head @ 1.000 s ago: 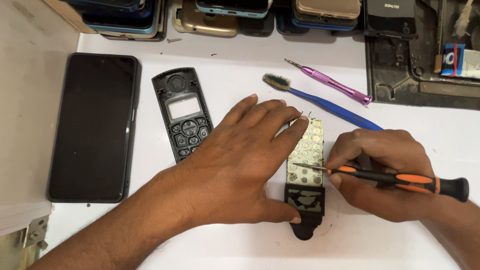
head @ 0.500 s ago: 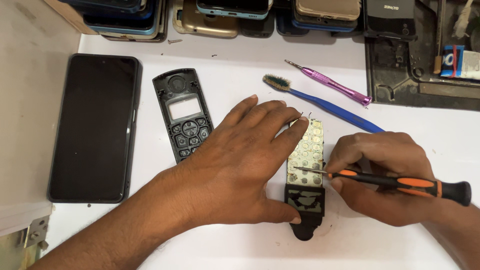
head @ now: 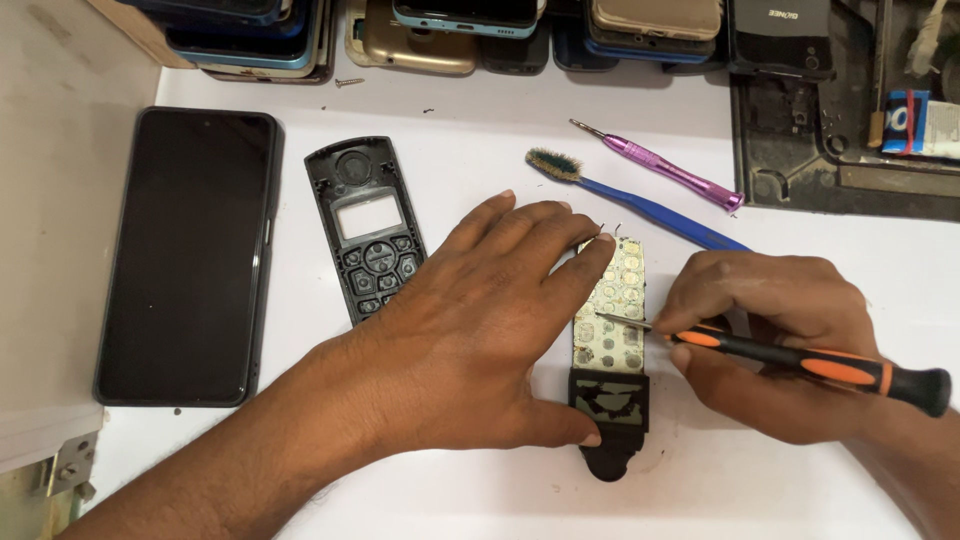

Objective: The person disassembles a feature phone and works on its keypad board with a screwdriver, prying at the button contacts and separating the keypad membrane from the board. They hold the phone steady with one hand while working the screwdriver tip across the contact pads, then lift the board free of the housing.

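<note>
Two hands busy: left hand (head: pixel 470 330) flat, fingers spread, pinning board (head: pixel 612 310) by its edges; right hand (head: pixel 770 340) fingers closed around screwdriver (head: pixel 800 362). Board looks light, thin, fragile.

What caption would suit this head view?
Left hand steadies a bare handset circuit board while the right hand sets a screwdriver tip on it.

we are at a phone repair bench: stacked handsets (head: pixel 420 25) along the back, a screwdriver (head: pixel 800 360), a brush (head: pixel 640 200), loose screws (head: pixel 348 82).
</note>
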`<state>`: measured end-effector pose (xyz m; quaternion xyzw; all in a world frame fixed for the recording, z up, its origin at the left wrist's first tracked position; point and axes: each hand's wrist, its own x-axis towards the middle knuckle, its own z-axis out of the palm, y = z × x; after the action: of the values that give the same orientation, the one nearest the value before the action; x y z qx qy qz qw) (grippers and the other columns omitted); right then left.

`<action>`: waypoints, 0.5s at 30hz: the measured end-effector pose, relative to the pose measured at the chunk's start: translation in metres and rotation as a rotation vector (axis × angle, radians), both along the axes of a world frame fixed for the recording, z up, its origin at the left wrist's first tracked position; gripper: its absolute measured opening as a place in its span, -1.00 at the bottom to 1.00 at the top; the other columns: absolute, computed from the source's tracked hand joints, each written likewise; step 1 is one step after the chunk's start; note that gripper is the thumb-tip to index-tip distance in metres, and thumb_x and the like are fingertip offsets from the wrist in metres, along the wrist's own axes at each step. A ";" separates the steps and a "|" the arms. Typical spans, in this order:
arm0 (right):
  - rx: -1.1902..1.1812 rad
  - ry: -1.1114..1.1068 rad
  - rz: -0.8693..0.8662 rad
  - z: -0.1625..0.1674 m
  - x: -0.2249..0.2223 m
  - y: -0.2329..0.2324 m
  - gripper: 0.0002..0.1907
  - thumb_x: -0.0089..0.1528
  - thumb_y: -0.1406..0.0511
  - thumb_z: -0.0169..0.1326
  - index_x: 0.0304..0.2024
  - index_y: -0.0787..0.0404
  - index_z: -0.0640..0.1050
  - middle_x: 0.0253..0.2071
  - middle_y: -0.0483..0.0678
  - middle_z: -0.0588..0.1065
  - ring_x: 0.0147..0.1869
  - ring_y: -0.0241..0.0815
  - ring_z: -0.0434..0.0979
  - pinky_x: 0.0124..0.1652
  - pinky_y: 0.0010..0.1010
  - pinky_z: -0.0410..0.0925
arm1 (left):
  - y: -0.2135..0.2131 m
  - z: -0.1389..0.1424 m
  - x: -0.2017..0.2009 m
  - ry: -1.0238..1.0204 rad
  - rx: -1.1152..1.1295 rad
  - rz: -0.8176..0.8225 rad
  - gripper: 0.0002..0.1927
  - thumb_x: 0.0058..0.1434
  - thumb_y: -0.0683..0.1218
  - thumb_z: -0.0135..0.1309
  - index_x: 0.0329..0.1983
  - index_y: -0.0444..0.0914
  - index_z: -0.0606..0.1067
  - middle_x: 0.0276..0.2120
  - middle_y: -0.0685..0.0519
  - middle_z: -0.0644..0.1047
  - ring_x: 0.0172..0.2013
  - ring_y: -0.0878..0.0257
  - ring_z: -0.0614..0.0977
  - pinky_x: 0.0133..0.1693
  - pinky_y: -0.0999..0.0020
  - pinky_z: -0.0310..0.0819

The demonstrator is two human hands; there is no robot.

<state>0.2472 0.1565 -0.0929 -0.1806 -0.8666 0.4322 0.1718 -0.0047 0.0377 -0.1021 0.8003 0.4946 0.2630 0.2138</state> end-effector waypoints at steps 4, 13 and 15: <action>0.015 -0.019 0.012 0.001 0.002 0.002 -0.86 0.06 0.46 0.21 -0.32 0.23 0.58 -0.42 -0.12 0.55 -0.44 -0.36 0.46 -0.52 -0.53 0.22 | 0.000 0.000 0.000 0.011 0.003 0.005 0.22 -0.16 0.34 0.44 0.34 -0.55 0.26 0.24 -0.42 0.31 0.38 -0.26 0.22 0.37 -0.33 -0.11; 0.026 -0.048 0.015 0.000 0.001 -0.001 -0.84 0.06 0.46 0.22 -0.31 0.19 0.57 -0.47 -0.16 0.56 -0.55 -0.42 0.42 -0.56 -0.53 0.16 | 0.001 0.001 0.001 0.010 0.004 0.003 0.22 -0.16 0.34 0.45 0.34 -0.54 0.26 0.24 -0.42 0.31 0.39 -0.26 0.21 0.37 -0.31 -0.12; 0.032 -0.040 0.012 0.002 0.002 0.000 -0.83 0.05 0.46 0.18 -0.31 0.18 0.57 -0.46 -0.16 0.56 -0.49 -0.40 0.44 -0.53 -0.53 0.20 | 0.000 0.000 0.001 0.009 0.001 0.004 0.22 -0.16 0.34 0.45 0.34 -0.54 0.26 0.24 -0.42 0.31 0.39 -0.26 0.21 0.37 -0.32 -0.12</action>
<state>0.2492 0.1563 -0.0912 -0.1813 -0.8779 0.4154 0.1546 -0.0033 0.0380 -0.1019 0.8008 0.4968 0.2600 0.2106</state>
